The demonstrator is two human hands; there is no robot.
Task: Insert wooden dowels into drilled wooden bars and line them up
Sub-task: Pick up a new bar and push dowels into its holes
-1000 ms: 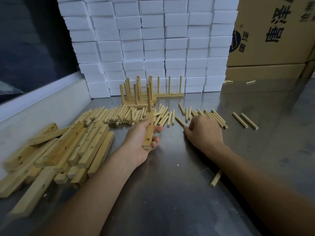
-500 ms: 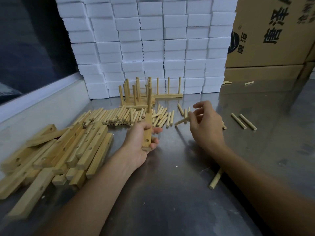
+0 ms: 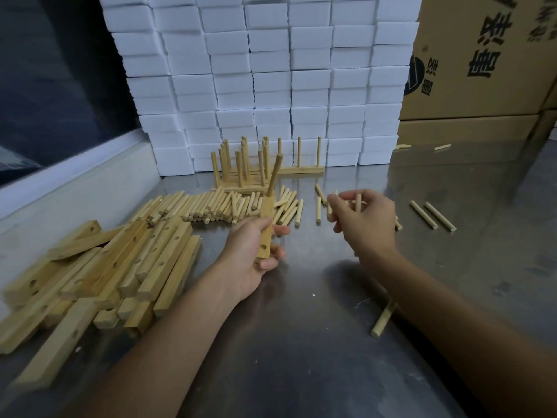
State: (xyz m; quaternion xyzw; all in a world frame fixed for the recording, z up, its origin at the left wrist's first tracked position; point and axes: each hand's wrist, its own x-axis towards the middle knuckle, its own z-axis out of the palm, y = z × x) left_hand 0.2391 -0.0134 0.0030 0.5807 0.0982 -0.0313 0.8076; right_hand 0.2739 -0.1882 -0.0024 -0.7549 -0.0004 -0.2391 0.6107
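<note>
— Holding the bar (image 3: 266,229) in your left hand (image 3: 253,254), are you keeping it steady? What is different from a second ago?

— You are gripping it the same way, fingers curled round its lower half, with one dowel (image 3: 275,174) already standing in its far hole and leaning a little to the right. The change is on the other side: your right hand (image 3: 366,226) was lying down among the loose dowels (image 3: 211,206) on the table (image 3: 301,342) a second ago, and now it is lifting clear of them.

— Is it carrying anything?

— You are pinching a fresh dowel (image 3: 358,202) upright between thumb and fingertips; there may be more in the curled fingers, but I cannot tell. It is sitting well to the right of the bar, not yet touching it.

— So where is that leaving the job?

— Judging from this, you are moving from picking to inserting. An open hole is showing on the bar just above your lower fingers, and that looks like the next target. The finished bars (image 3: 259,173) are standing in a row at the back, and the pile of bars (image 3: 120,267) on your left is still waiting.
</note>
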